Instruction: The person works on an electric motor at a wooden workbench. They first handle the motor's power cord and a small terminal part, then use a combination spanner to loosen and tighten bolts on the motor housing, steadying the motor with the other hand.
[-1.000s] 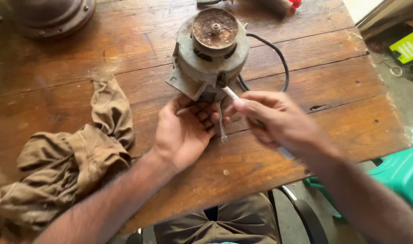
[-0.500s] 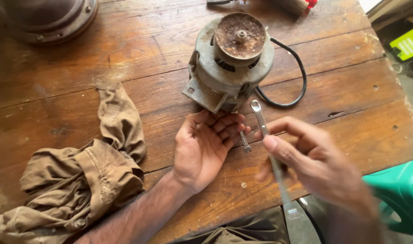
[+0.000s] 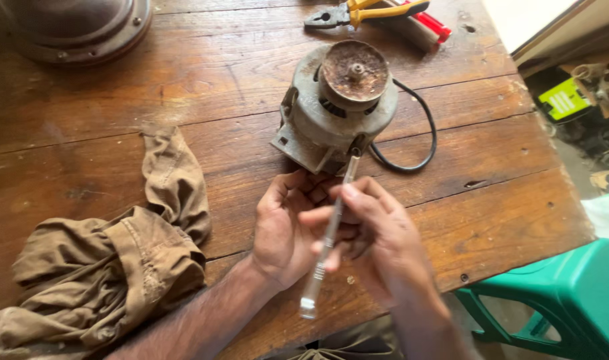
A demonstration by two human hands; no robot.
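Both hands [image 3: 331, 233] sit just below the motor [image 3: 338, 107] — screwdriver [image 3: 330, 235] tip touching it.

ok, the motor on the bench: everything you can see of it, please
The motor is a round grey metal housing, dirty and worn, standing on end on the wooden table. A rusty brown disc with a short central shaft stub caps its top; dark vent slots show under the disc. A black cable loops out from its right side. The tip of a slim clear-handled tool, held in the right hand, meets its lower front edge. The left hand lies just below its base.
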